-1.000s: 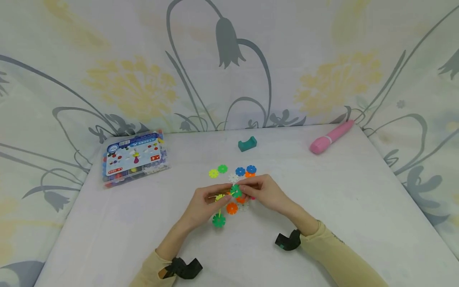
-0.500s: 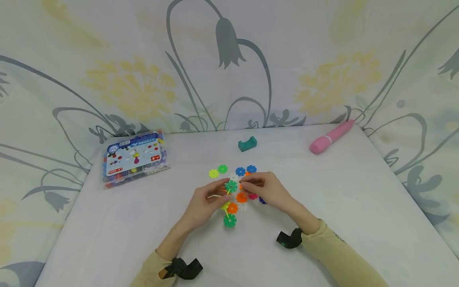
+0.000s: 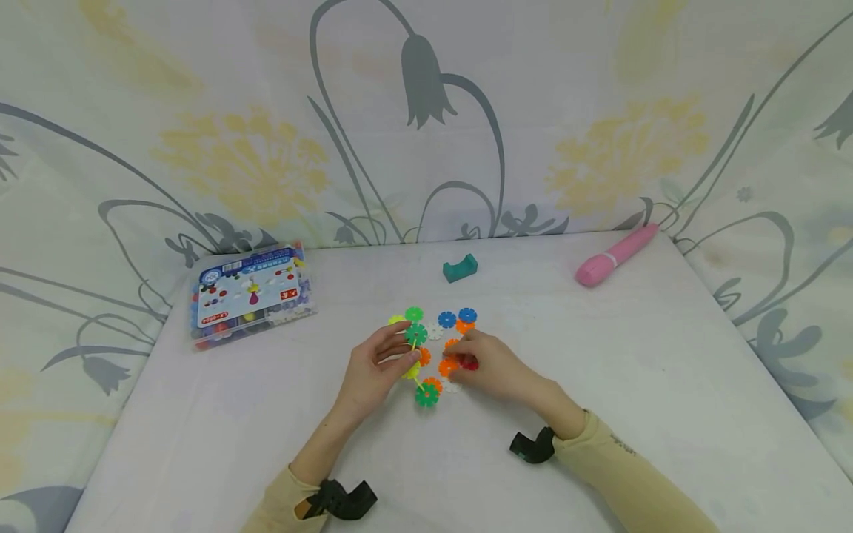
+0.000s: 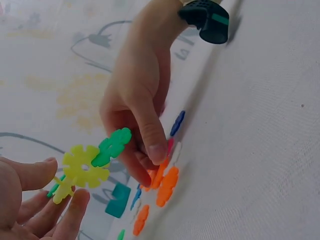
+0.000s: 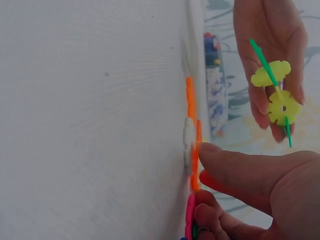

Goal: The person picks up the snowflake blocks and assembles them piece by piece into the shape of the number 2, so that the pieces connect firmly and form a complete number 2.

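Observation:
My left hand (image 3: 375, 370) pinches a small joined build of yellow and green notched plastic discs, held above the table. A yellow disc (image 4: 86, 166) and a green disc (image 4: 112, 147) show well in the left wrist view; the green disc (image 3: 427, 394) hangs lowest in the head view. My right hand (image 3: 492, 364) is down at the loose discs, thumb and fingers bent, touching or very near an orange disc (image 3: 448, 368). Whether it grips that disc cannot be told. Beside those fingers lie a white disc (image 5: 188, 145) and a pink disc (image 5: 190, 217).
Blue discs (image 3: 446, 319), orange, white and green discs lie flat around the hands. Farther back is a teal curved block (image 3: 460, 268). A clear plastic case with a printed label (image 3: 249, 289) stands at the left, a pink pen-like tool (image 3: 616, 255) at the far right.
My left hand has drawn the joined discs leftward and turned them, away from the right hand. My right hand has let go of the build and moved down to the loose discs.

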A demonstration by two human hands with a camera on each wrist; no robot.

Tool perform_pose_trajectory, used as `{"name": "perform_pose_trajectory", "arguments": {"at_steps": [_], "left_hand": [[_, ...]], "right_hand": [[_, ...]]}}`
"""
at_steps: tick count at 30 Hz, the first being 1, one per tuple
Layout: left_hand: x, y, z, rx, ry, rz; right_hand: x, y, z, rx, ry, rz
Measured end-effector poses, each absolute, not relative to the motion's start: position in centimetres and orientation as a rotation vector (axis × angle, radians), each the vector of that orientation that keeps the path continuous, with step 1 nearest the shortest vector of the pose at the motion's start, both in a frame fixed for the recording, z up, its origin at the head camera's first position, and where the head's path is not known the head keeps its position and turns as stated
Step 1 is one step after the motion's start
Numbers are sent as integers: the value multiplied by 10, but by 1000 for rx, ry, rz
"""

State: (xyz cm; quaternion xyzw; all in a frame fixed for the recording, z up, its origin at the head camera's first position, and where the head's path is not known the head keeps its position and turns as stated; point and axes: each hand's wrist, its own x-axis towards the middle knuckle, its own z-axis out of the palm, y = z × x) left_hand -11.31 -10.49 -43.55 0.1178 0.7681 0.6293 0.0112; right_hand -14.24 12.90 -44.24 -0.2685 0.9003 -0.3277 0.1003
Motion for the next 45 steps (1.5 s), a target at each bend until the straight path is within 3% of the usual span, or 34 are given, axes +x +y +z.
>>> {"name": "perform_pose_trajectory", "arguments": {"at_steps": [13,32,45], "left_hand": [[-113,-104,-435,247,2331,1991],[-112,-104,-435,251,2262,1993],[-111,-103,-435,302,2258,1929]], "right_hand": [[-143,128,-444,-797,2642,-984],[-140,125,-433,-613,2507,-1595],[-137,124,-427,-628,2475,-1651]]}}
